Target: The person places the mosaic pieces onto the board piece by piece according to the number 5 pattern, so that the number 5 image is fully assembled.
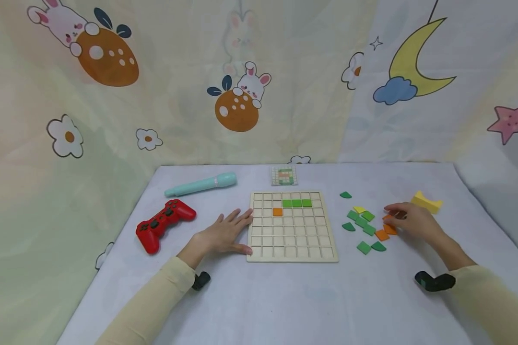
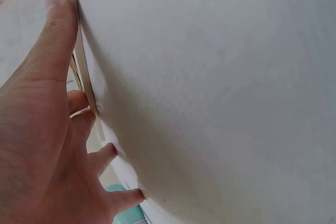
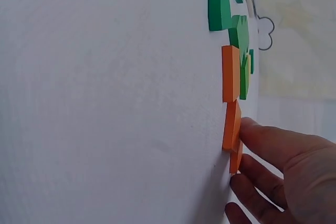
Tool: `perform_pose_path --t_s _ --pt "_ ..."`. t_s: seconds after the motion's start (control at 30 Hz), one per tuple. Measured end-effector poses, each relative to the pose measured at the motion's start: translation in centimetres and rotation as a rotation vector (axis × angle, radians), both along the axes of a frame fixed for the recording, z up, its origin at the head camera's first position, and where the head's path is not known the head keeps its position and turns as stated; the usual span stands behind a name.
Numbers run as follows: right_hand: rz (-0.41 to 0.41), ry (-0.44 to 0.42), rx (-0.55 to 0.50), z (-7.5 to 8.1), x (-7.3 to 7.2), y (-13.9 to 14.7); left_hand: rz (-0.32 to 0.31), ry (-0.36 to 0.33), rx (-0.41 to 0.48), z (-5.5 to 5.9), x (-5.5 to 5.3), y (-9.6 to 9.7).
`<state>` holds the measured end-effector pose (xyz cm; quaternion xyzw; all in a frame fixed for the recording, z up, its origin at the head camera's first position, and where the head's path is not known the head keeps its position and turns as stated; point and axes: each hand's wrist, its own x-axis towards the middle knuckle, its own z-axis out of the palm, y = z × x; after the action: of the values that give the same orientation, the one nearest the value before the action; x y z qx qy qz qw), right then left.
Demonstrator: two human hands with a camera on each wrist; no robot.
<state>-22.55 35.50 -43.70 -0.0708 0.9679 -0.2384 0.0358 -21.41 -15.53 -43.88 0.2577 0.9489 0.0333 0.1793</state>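
A pale wooden grid board point(image 1: 293, 235) lies mid-table, with three green square tiles point(image 1: 297, 203) in a row and one orange square tile point(image 1: 277, 212) set in it. My left hand point(image 1: 226, 235) rests at the board's left edge with spread fingers; in the left wrist view, the thumb point(image 2: 56, 35) lies along the board's side. At the loose pieces on the right, my right hand point(image 1: 414, 221) pinches an orange tile point(image 3: 237, 160) between thumb and forefinger. Two more orange tiles point(image 3: 230, 74) lie beside it, the nearer one close to the thumb.
Loose green pieces point(image 1: 364, 247), some square and some rounded, lie right of the board, with a yellow piece point(image 1: 359, 210) among them. A yellow curved block point(image 1: 427, 202) sits beyond the right hand. A patterned card point(image 1: 284, 176), teal microphone-shaped object point(image 1: 200, 185) and red game controller point(image 1: 164, 224) lie around the board.
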Motion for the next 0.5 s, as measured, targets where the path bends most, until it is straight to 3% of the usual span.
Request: perform_pose_path --t_s 0.27,0.5 --pt "0.008 -0.001 -0.005 0.1 -0.2 -0.7 -0.009 0.001 0.0 -0.1 0.1 0.0" --pt "0.033 -0.001 -0.039 1.2 -1.2 -2.8 -0.007 0.011 -0.011 0.0 0.0 0.0"
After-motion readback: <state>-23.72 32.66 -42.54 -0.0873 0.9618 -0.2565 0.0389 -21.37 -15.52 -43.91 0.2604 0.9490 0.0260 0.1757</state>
